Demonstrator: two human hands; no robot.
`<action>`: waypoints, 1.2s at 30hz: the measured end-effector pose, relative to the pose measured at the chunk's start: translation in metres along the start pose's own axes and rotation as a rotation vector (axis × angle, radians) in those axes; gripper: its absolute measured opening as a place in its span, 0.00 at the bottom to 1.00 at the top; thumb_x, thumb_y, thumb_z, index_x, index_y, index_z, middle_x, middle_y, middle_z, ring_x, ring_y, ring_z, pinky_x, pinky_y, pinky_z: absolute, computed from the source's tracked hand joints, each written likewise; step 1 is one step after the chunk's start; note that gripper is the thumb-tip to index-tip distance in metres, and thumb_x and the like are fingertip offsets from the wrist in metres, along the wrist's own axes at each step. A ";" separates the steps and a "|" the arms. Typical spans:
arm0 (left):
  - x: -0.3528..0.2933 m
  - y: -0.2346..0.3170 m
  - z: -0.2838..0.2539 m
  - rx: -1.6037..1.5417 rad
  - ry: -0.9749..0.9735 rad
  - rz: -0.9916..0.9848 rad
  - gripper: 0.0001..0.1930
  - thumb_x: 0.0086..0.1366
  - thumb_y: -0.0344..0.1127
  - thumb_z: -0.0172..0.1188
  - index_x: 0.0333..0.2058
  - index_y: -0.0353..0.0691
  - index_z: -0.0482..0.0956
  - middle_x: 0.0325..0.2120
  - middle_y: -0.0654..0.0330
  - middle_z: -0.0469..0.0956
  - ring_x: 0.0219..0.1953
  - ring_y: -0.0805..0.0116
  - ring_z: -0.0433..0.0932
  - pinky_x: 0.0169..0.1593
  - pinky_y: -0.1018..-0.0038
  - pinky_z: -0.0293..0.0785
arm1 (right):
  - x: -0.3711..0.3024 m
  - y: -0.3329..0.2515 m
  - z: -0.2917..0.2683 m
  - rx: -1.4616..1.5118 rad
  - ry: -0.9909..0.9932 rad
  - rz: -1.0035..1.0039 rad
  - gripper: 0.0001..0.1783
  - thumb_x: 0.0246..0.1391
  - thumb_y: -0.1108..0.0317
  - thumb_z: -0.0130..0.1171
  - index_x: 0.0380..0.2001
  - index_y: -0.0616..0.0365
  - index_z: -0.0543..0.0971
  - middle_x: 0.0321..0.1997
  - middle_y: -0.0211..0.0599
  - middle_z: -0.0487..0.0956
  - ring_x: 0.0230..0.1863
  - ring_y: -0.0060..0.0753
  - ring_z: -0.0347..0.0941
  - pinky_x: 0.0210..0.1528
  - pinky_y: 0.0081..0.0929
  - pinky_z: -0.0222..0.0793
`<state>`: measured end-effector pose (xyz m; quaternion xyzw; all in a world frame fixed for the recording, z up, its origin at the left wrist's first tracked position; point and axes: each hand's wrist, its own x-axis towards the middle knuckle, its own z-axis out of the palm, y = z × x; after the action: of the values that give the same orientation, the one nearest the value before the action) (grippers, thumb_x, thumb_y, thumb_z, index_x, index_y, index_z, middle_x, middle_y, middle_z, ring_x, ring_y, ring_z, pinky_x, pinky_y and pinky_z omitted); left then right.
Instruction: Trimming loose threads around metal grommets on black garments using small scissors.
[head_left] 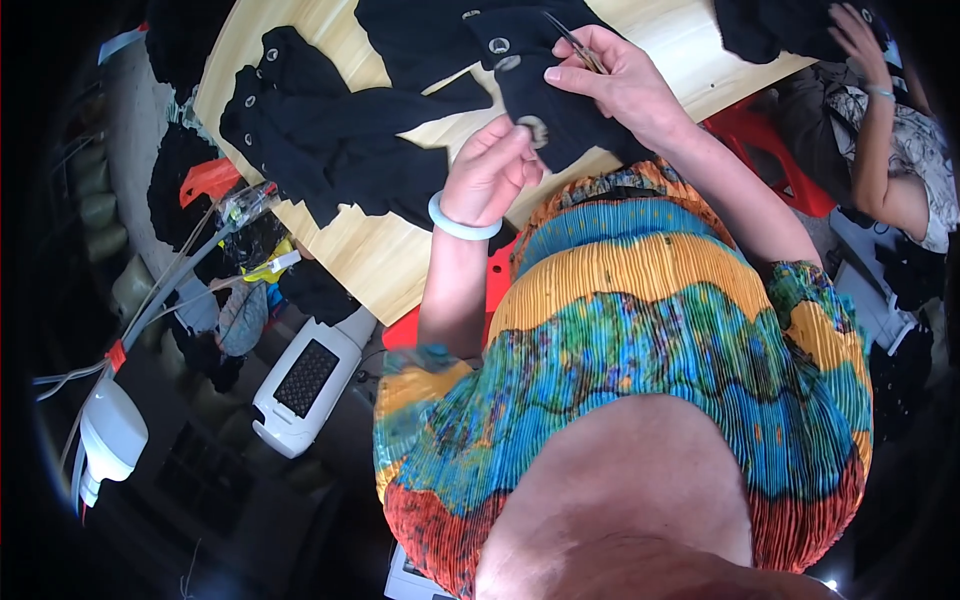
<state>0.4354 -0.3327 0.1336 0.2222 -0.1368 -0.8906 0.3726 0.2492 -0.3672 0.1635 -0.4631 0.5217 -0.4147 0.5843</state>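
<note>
My left hand (490, 170), with a pale bracelet at the wrist, is closed in a pinch at the edge of a black garment (560, 110). Right by its fingertips sits a round, pale button (535, 130), slightly blurred. Thin thread snips (578, 48) with dark, narrow blades are held in my right hand (630, 90), tips pointing to the far left above the cloth. Another button (508, 63) shows on the garment between the two hands. More black cloth (340, 130) with round buttons along its edge lies spread to the left.
Everything rests on a light wooden table (340, 245). At the right, another person's hand (860, 40) is over black cloth. A red stool (770, 150) stands below the table there. A white sewing-machine-like unit (315, 380) and a white lamp (113, 430) are at the left.
</note>
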 end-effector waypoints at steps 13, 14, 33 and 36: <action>-0.002 0.004 0.013 -0.245 -0.289 0.053 0.20 0.61 0.32 0.42 0.51 0.35 0.55 0.38 0.53 0.70 0.29 0.67 0.73 0.24 0.81 0.66 | -0.035 -0.059 -0.002 -0.288 -0.343 -0.319 0.15 0.42 0.69 0.58 0.37 0.56 0.74 0.19 0.29 0.72 0.17 0.16 0.65 0.22 0.13 0.61; -0.004 0.005 0.012 -0.227 -0.246 0.045 0.19 0.61 0.31 0.41 0.50 0.34 0.57 0.36 0.54 0.70 0.28 0.67 0.73 0.24 0.80 0.67 | -0.036 -0.060 0.000 -0.353 -0.369 -0.369 0.15 0.41 0.68 0.59 0.37 0.56 0.74 0.18 0.31 0.72 0.16 0.20 0.66 0.21 0.14 0.60; -0.002 0.013 0.038 0.209 -0.033 0.168 0.12 0.57 0.24 0.46 0.41 0.34 0.66 0.27 0.56 0.73 0.27 0.68 0.75 0.27 0.82 0.71 | -0.019 -0.049 -0.016 -0.621 -0.039 -0.670 0.08 0.39 0.75 0.55 0.27 0.59 0.72 0.25 0.35 0.69 0.23 0.35 0.68 0.25 0.24 0.64; -0.004 0.010 0.040 0.208 -0.035 0.224 0.13 0.57 0.23 0.46 0.42 0.33 0.65 0.29 0.54 0.73 0.28 0.67 0.76 0.29 0.80 0.72 | -0.022 -0.057 -0.018 -0.496 -0.083 -0.571 0.08 0.40 0.82 0.53 0.28 0.64 0.71 0.24 0.32 0.67 0.24 0.21 0.63 0.26 0.15 0.57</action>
<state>0.4235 -0.3336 0.1732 0.2271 -0.2586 -0.8283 0.4421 0.2291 -0.3612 0.2236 -0.7336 0.4319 -0.4030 0.3360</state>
